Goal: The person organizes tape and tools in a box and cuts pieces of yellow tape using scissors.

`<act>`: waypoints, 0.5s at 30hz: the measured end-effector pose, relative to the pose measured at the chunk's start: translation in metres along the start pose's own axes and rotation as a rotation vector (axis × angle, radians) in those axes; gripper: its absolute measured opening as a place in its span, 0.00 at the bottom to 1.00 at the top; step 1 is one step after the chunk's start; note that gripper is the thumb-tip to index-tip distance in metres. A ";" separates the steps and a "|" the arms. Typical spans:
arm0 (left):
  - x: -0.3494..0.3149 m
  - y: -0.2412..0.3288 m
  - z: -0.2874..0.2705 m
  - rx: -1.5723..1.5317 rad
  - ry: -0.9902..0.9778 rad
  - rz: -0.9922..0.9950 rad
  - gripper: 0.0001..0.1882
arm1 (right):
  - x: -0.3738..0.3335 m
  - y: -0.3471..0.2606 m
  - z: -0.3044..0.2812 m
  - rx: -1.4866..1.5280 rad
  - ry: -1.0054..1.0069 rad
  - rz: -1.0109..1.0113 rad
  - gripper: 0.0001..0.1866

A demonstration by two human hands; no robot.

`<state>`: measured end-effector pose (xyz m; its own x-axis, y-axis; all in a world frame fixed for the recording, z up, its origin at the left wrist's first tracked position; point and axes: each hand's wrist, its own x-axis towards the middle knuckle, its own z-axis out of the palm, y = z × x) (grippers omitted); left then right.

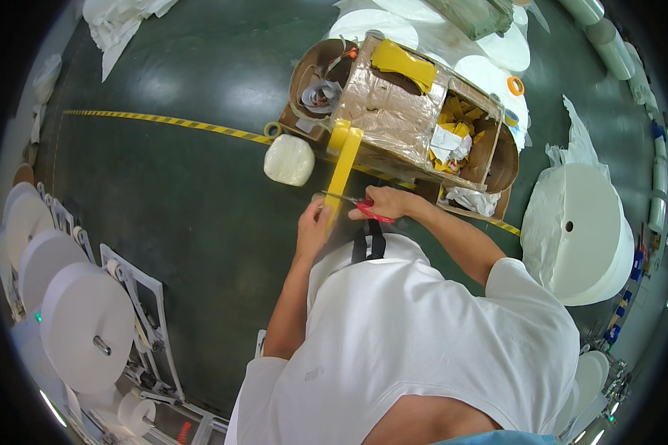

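Observation:
A long yellow strip slants down from the edge of the cardboard-covered bench toward my body. My left hand is closed on the strip near its lower part. In my right hand are red-handled scissors, fingers wrapped round the handles. Their blades lie across the strip beside my left fingertips; whether they have cut into it I cannot tell. At the strip's upper end, on the bench edge, is a yellow roll or coil.
The bench carries a stack of yellow pieces and an open box of yellow and white scraps. A white wrapped bundle lies left of it. Large white rolls stand at right, machine-mounted rolls at left.

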<state>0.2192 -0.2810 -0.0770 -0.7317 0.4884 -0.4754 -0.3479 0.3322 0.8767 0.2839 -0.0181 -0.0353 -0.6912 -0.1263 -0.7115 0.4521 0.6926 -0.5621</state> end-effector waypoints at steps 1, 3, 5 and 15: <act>0.000 0.000 0.000 0.007 0.009 -0.012 0.15 | 0.003 -0.004 -0.006 -0.010 0.005 -0.020 0.54; 0.001 0.001 -0.002 0.046 -0.003 -0.023 0.14 | 0.000 -0.008 -0.016 -0.028 -0.041 -0.007 0.50; 0.002 -0.004 -0.014 0.111 -0.040 -0.019 0.13 | -0.008 -0.010 -0.024 -0.062 -0.072 -0.006 0.49; 0.004 0.042 0.028 -0.139 -0.250 0.009 0.20 | 0.005 0.003 -0.013 0.502 0.366 -0.271 0.35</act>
<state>0.2178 -0.2428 -0.0443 -0.5740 0.6800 -0.4562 -0.4318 0.2220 0.8742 0.2749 -0.0075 -0.0350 -0.9234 0.0611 -0.3789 0.3818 0.2451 -0.8911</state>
